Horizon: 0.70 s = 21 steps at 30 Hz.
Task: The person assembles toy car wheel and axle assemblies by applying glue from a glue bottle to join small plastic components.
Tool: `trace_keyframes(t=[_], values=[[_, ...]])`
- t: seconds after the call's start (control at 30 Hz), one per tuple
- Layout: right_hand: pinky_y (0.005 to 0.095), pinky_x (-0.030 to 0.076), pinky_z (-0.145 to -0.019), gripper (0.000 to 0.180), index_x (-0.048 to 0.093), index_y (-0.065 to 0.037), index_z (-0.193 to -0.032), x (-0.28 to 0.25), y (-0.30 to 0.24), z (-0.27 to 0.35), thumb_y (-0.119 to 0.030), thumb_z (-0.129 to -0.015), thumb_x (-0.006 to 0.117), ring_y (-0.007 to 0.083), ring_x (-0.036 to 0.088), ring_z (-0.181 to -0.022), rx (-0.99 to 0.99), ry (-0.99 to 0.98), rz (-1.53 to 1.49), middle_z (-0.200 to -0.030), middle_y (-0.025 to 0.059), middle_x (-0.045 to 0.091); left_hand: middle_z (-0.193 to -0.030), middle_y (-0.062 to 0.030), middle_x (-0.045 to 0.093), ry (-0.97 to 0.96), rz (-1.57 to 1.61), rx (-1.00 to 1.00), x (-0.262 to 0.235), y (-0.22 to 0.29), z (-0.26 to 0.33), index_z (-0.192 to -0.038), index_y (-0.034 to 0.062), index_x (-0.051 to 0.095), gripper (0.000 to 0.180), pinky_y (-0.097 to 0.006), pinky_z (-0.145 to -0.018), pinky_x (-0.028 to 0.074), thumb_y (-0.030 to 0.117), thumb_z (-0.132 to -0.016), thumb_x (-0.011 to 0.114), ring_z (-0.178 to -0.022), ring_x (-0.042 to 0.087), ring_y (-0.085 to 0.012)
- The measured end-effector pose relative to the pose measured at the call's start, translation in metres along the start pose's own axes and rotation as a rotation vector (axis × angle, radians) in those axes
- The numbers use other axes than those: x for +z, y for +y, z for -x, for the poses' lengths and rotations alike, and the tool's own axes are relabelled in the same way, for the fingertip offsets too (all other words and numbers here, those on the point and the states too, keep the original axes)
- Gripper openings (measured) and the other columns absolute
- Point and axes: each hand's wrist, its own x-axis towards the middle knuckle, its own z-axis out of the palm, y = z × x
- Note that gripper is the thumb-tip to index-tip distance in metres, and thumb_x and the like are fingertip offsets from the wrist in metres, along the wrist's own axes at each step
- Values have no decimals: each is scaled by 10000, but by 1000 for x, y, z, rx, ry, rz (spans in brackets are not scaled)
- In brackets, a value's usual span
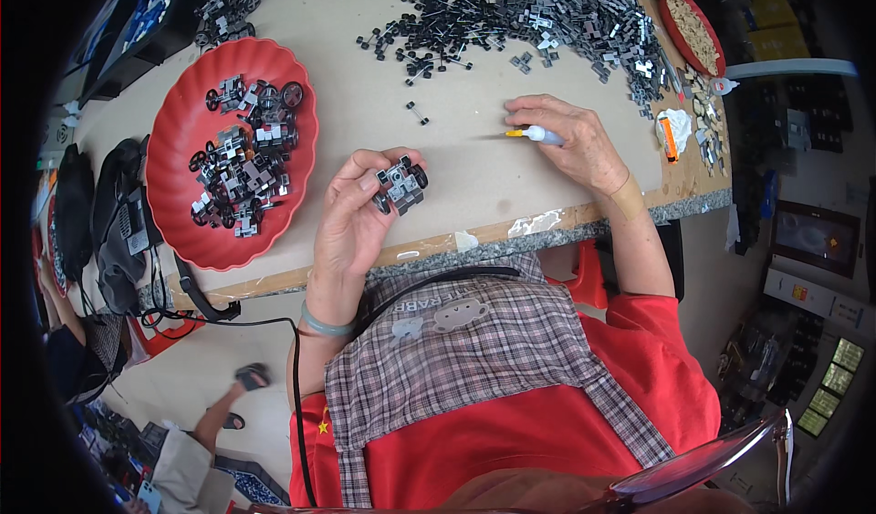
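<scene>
My left hand [349,206] pinches a small grey toy car chassis [401,188] with black wheels, held just above the near part of the table. To its right, my right hand [573,140] is closed around a small white glue bottle [545,135]. The bottle's yellow nozzle points left, toward the chassis but well apart from it. A single wheel axle [417,114] lies on the table beyond my left hand. At the left, a red scalloped tray [169,176] holds several similar wheeled chassis [246,172].
Farther back lie a heap of black wheel axles [447,21] and a pile of grey parts [593,31]. A red bowl of tan pieces [691,31] stands at the far right, near an orange-and-white packet [672,138]. A black cable [297,368] hangs past the table's front edge.
</scene>
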Motion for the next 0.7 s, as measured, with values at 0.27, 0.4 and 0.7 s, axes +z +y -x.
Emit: trace_keyframes(t=[0.27,0.4,0.7], values=[[351,547,-770,269,667,-75,-1000,1,-12,2,-83,-738,730,271,658,-815,171,14,149,-965,76,637,-1134,-236,550,7,4,-28,2,2,-1,-987,10,549,197,-375,-947,473,132,-847,613,-1131,533,-330],[355,546,-769,278,665,-75,-990,0,-14,1,-109,-727,750,266,660,-824,164,56,67,-1009,86,626,-1131,-236,553,24,-3,-31,2,2,0,-987,12,548,201,-369,-941,474,137,-843,613,-1130,533,-330],[347,554,-733,252,686,-69,-978,-1,-12,8,-30,-730,702,249,661,-836,32,-85,97,-1085,43,609,-1141,-256,550,43,-58,-35,6,4,0,-988,11,549,205,-371,-935,473,154,-849,596,-1117,544,-328]])
